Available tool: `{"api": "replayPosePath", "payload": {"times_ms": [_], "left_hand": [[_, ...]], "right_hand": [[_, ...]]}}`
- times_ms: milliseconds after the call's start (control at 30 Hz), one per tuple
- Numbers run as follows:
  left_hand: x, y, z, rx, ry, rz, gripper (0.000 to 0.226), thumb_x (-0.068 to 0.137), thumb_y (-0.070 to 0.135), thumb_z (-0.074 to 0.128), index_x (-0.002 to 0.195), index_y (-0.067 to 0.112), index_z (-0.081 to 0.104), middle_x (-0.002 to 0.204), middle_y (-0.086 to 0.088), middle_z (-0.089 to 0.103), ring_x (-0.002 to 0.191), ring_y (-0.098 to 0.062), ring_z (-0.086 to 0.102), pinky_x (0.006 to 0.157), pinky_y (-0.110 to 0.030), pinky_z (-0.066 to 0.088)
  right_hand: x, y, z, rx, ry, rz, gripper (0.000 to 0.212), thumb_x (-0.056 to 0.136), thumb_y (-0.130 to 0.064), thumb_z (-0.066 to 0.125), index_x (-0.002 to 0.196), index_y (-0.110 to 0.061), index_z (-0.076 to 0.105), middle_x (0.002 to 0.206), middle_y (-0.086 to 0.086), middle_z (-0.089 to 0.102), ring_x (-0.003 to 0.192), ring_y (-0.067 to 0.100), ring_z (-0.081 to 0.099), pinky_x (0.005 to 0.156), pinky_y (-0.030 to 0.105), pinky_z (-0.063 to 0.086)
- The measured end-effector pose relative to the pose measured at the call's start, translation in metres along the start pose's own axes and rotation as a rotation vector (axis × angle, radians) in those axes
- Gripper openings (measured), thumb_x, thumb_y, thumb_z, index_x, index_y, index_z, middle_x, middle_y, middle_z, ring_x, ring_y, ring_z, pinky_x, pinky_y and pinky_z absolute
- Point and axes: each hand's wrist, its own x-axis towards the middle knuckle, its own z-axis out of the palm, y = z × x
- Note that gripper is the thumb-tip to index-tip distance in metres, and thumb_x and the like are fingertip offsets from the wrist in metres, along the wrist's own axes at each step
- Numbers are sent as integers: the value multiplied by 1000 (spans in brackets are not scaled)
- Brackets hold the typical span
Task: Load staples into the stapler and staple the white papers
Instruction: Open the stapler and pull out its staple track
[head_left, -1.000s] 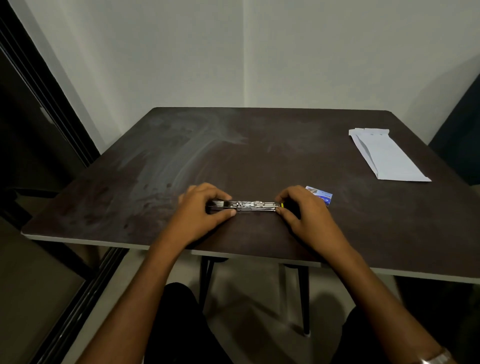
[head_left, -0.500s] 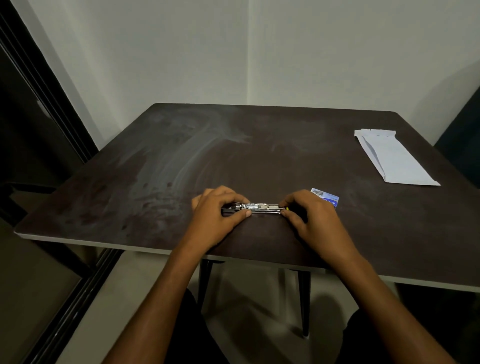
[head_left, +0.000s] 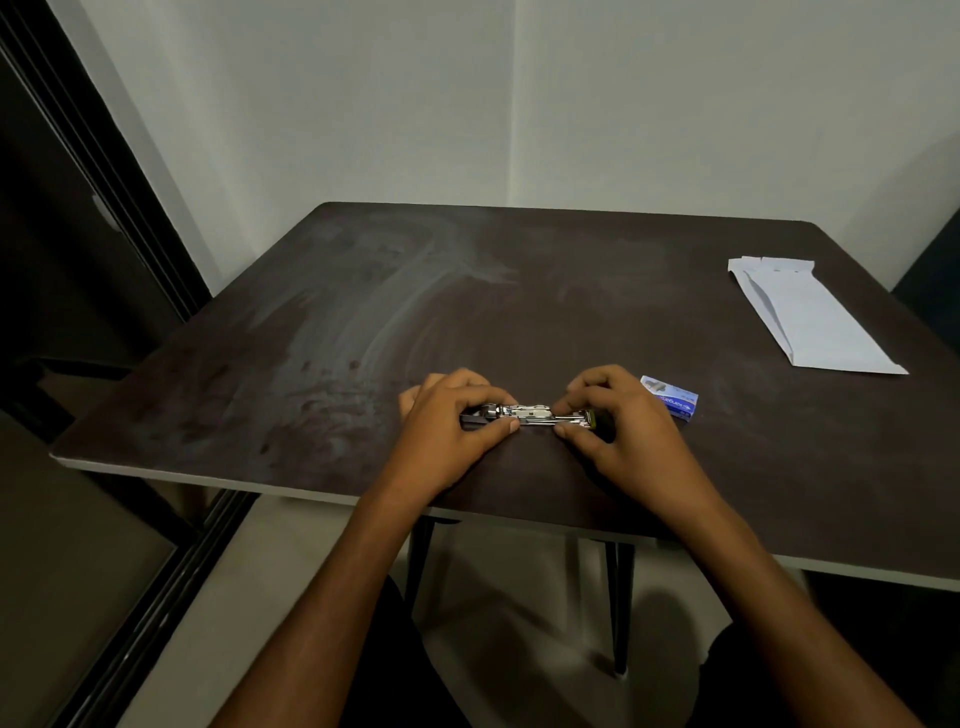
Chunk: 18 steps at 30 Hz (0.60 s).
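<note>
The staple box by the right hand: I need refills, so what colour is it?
Blue, with a lighter, whitish end, as the head view shows the staple box.

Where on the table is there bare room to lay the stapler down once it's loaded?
The widest bare patch of the table runs from the left hand out to the left edge and back to the wall. Another lies between the hands and the white papers. It's crowded around the stapler, with the right hand and the staple box close beside it.
</note>
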Motion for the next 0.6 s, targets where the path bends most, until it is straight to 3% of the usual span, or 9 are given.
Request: {"api": "replayPosePath", "payload": {"times_ms": [267, 400, 600], "left_hand": [[0, 0, 0, -10, 13, 6, 13, 79, 42, 70, 92, 42, 71, 100, 16, 62, 103, -3, 47, 91, -30, 20], [0, 0, 1, -14, 13, 5, 13, 78, 42, 71, 91, 41, 71, 100, 16, 62, 103, -2, 46, 91, -30, 19], [0, -2, 1, -4, 15, 8, 17, 79, 42, 70, 94, 34, 71, 101, 16, 61, 102, -4, 46, 91, -29, 20]], "right_hand": [[2, -9, 4, 117, 15, 49, 15, 79, -16, 74, 93, -21, 71, 105, -7, 59, 97, 5, 56, 82, 5, 37], [4, -16, 4, 141, 32, 16, 23, 78, -18, 74, 99, -25, 70, 109, -9, 58, 106, 10, 57, 95, 25, 44], [9, -28, 11, 120, -29, -80, 30, 81, -21, 69, 108, -34, 65, 110, -12, 53, 110, 9, 53, 101, 43, 42]]}}
